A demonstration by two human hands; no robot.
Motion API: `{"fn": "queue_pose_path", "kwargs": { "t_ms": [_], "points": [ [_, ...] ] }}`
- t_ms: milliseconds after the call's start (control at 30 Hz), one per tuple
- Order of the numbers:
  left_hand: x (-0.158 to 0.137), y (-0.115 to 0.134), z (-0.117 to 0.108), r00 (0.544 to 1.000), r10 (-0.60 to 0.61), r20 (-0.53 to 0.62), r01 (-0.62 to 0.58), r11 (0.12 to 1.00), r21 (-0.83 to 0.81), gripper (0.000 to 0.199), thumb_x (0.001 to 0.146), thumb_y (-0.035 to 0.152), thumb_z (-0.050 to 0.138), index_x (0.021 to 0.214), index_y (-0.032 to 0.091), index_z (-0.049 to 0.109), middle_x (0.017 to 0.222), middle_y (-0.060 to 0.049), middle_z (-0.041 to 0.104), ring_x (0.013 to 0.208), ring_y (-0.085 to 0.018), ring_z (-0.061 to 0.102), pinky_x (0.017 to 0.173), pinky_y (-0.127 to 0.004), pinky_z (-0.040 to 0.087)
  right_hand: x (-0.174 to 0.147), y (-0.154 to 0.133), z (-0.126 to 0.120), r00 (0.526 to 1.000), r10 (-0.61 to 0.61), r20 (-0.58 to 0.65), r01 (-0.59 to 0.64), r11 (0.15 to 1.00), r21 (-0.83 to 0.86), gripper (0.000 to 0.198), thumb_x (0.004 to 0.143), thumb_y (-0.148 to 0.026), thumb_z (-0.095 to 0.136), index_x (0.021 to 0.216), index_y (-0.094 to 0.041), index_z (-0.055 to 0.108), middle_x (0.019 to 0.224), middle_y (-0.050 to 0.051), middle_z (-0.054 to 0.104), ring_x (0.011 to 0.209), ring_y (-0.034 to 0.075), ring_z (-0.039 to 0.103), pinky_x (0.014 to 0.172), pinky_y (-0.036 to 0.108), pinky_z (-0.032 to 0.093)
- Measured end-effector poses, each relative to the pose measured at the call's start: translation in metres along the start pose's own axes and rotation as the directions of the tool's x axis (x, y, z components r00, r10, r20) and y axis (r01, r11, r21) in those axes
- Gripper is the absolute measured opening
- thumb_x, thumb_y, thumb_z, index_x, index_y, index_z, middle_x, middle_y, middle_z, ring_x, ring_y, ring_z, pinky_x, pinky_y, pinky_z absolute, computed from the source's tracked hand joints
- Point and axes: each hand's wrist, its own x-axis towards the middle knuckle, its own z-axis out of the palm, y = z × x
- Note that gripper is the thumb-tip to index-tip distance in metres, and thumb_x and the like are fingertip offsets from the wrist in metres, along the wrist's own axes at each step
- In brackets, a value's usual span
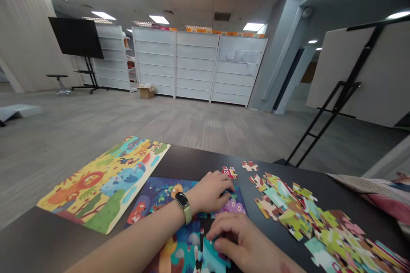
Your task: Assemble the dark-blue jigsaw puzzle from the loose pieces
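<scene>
Both hands flat, holding nothing: left hand (211, 192), right hand (238, 239) pressing puzzle (160, 196); loose pieces (297, 213) right, finished puzzle (105, 183) left.

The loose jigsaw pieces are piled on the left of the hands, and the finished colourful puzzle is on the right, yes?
Swapped. The head view shows the loose colourful cardboard jigsaw pieces right of both hands, the finished yellow animal puzzle left.

Dark table (198, 163) carries finished puzzle (102, 183), half-built puzzle (160, 194), loose pieces (297, 213), cloth (378, 187).
</scene>
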Motion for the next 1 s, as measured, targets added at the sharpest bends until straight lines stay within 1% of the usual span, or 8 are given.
{"fn": "queue_pose_path", "kwargs": {
  "t_ms": [100,233,333,433,567,767,867,1000],
  "points": [
    [0.001,0.001,0.0,1.0,0.0,0.002,0.0,1.0,0.004,0.015,0.094,0.023,0.061,0.108,0.027,0.065,0.117,0.001,0.068,0.108,-0.023,0.06,0.084,-0.037,0.045,0.001,-0.001,0.002,0.999,-0.036,0.035,0.038,0.998,-0.046,0.025,0.079,-0.01,0.066,0.095,-0.019,0.082,0.094,0.006,0.077,0.082,0.018,0.068,0.074,0.026,0.049],
    [0.002,0.001,0.0,1.0,-0.001,0.005,0.001,1.0,0.007,0.014,0.095,0.023,0.06,0.108,0.027,0.065,0.117,0.001,0.068,0.109,-0.023,0.06,0.084,-0.036,0.045,-0.001,0.0,0.008,0.989,-0.131,0.061,0.139,0.978,-0.155,0.029,0.081,-0.009,0.064,0.1,-0.021,0.082,0.103,0.006,0.076,0.094,0.019,0.07,0.088,0.026,0.049],
    [0.001,0.002,-0.001,1.0,-0.007,0.005,0.006,1.0,0.009,0.014,0.095,0.024,0.061,0.108,0.027,0.065,0.117,0.001,0.068,0.108,-0.023,0.06,0.085,-0.036,0.045,-0.002,0.007,0.012,0.988,-0.143,0.059,0.152,0.968,-0.198,0.033,0.076,-0.01,0.07,0.105,-0.021,0.081,0.106,0.007,0.074,0.097,0.02,0.069,0.089,0.025,0.049],
    [0.0,0.002,-0.001,1.0,-0.011,0.005,0.011,1.0,0.011,0.014,0.094,0.023,0.061,0.107,0.027,0.065,0.118,0.001,0.068,0.108,-0.023,0.059,0.085,-0.036,0.045,-0.003,0.015,0.014,0.986,-0.149,0.072,0.16,0.967,-0.198,0.038,0.072,-0.012,0.076,0.109,-0.02,0.079,0.108,0.008,0.072,0.1,0.021,0.068,0.089,0.026,0.049],
    [0.001,0.002,0.0,1.0,-0.011,0.005,0.011,1.0,0.012,0.015,0.094,0.023,0.061,0.108,0.027,0.065,0.117,0.001,0.068,0.109,-0.022,0.059,0.085,-0.036,0.045,-0.004,0.016,0.013,0.984,-0.142,0.11,0.162,0.965,-0.208,0.036,0.075,-0.016,0.078,0.11,-0.02,0.079,0.11,0.008,0.07,0.1,0.022,0.067,0.091,0.027,0.048],
    [0.002,0.001,0.0,1.0,-0.01,0.008,0.01,1.0,0.006,0.014,0.096,0.024,0.06,0.109,0.027,0.064,0.117,0.001,0.068,0.109,-0.023,0.059,0.086,-0.037,0.045,-0.004,0.01,0.011,0.983,-0.133,0.123,0.156,0.966,-0.206,0.035,0.077,-0.017,0.075,0.111,-0.021,0.078,0.111,0.008,0.069,0.1,0.022,0.066,0.09,0.027,0.048],
    [0.002,0.001,-0.001,1.0,-0.013,0.009,0.013,1.0,0.005,0.015,0.096,0.024,0.06,0.109,0.027,0.064,0.117,0.001,0.068,0.11,-0.023,0.059,0.086,-0.037,0.045,-0.004,0.009,0.01,0.986,-0.121,0.115,0.14,0.974,-0.175,0.037,0.076,-0.015,0.074,0.113,-0.02,0.077,0.114,0.008,0.069,0.105,0.022,0.065,0.094,0.028,0.047],
    [0.002,0.003,-0.002,1.0,-0.016,0.016,0.015,1.0,0.005,0.015,0.095,0.023,0.06,0.109,0.027,0.064,0.118,0.0,0.069,0.109,-0.023,0.06,0.086,-0.037,0.045,-0.008,0.004,0.004,0.979,-0.152,0.133,0.163,0.983,-0.079,0.046,0.075,-0.015,0.071,0.12,-0.021,0.074,0.115,0.009,0.069,0.107,0.023,0.063,0.097,0.03,0.046]
  ]
}}
